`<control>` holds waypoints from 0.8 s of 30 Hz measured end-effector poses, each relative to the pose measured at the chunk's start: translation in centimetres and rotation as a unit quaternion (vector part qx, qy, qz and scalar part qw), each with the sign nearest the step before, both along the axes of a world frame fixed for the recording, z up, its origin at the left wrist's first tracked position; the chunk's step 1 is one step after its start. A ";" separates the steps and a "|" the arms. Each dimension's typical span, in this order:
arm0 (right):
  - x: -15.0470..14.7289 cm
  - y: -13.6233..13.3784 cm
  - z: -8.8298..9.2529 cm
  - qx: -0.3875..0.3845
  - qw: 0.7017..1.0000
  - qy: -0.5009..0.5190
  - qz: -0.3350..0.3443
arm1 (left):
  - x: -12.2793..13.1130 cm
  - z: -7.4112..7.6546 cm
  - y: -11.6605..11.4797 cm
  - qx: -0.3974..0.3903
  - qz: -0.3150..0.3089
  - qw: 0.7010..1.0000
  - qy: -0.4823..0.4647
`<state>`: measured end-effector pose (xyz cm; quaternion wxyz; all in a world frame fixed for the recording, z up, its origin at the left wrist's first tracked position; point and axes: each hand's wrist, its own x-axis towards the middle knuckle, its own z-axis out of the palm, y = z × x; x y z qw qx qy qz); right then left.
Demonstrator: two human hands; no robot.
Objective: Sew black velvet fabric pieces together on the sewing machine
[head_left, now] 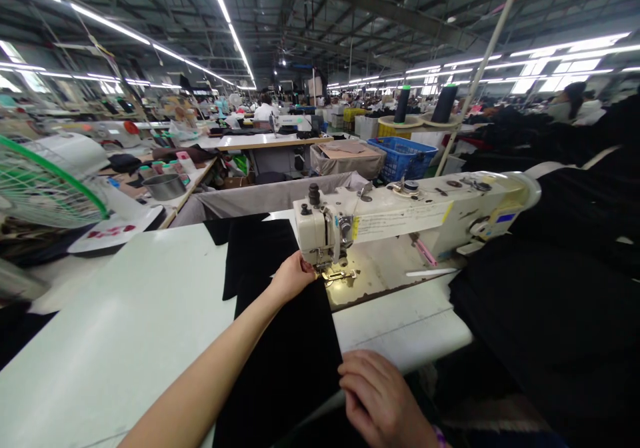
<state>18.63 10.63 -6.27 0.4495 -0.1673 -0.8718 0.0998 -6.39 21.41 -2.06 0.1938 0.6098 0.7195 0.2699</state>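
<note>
The left hand (293, 276) is gripping black fabric (285, 361) beside the sewing machine's presser foot (336, 275), while the right hand (380, 398) is curling near the fabric's edge, its grip unclear.

My left grip (295, 276) lies on the cloth panel (285, 361) at twelve o'clock, right against the presser foot of the sewing machine (320, 228). My right grip (380, 395) sits at five o'clock, by the panel's right edge. Panel and machine both stand on the desk (125, 301). A heap of cloth (540, 301) lies at three o'clock, right of the machine. A fan (50, 175) stands at ten o'clock, with a metal bowl (165, 186) on the next desk beyond it. Behind the machine, at one o'clock, sits a plastic basket (403, 158).
</note>
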 end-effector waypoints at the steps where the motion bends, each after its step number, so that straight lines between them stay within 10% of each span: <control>1: 0.1 0.0 0.0 -0.007 1.000 -0.004 0.005 | 0.1 0.3 -0.2 0.007 0.005 1.000 0.011; 7: 0.4 -0.4 0.4 -0.042 0.999 -0.022 0.013 | 3.5 2.4 -7.2 0.089 0.002 0.991 0.098; 13: -0.1 0.4 0.9 -0.088 0.995 -0.040 0.023 | 5.1 0.2 -16.3 0.128 -0.340 0.924 0.122; 24: -2.6 5.0 1.3 -0.100 0.989 -0.107 -0.007 | 0.6 -0.9 -11.3 0.185 -0.387 0.866 0.259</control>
